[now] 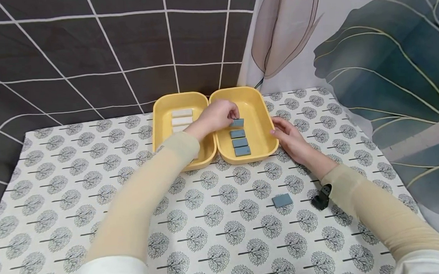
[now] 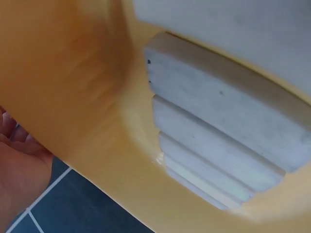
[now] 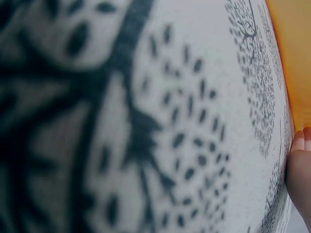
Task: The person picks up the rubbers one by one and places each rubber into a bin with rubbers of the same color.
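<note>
In the head view the left hand [image 1: 216,118] reaches over the white tiles into the right yellow tray [image 1: 257,113]. Its fingertips pinch a blue-grey rectangular tile [image 1: 237,122]. Below that, several like tiles [image 1: 240,142] lie in a column on the tray floor. The right hand [image 1: 290,138] touches the same tray's right side, thumb at the rim. Against the tray wall in the right wrist view, the right hand's [image 3: 300,170] fingers are partly cut off by the frame edge. One loose blue-grey tile [image 1: 282,200] lies on the tablecloth, nearer the person.
The left yellow tray [image 1: 160,128] stands side by side with the right one. It holds a column of white tiles [image 1: 181,113], partly hidden by the left arm. Behind the trays rises a dark gridded cloth [image 1: 140,40]; a leaf-printed curtain [image 1: 390,70] hangs at right.
</note>
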The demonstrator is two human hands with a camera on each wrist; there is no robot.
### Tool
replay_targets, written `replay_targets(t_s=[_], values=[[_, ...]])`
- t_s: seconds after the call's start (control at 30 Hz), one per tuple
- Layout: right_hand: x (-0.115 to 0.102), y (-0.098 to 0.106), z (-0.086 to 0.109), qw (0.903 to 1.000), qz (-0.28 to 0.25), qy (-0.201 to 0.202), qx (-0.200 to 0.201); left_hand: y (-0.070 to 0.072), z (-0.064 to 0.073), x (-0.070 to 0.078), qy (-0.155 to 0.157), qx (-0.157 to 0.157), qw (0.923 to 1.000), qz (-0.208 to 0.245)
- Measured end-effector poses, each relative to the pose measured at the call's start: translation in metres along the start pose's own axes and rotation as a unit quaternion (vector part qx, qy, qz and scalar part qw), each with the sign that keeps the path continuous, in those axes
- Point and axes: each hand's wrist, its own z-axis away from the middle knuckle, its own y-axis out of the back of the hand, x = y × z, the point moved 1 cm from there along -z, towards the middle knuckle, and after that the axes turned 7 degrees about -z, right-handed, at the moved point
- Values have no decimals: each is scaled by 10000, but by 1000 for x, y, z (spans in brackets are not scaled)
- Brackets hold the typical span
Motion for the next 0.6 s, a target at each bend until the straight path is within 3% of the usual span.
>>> replay_targets(t_s=[0.6], values=[[2, 1, 0, 9999, -109, 40, -15, -11, -4, 0, -69, -117, 9986, -502]])
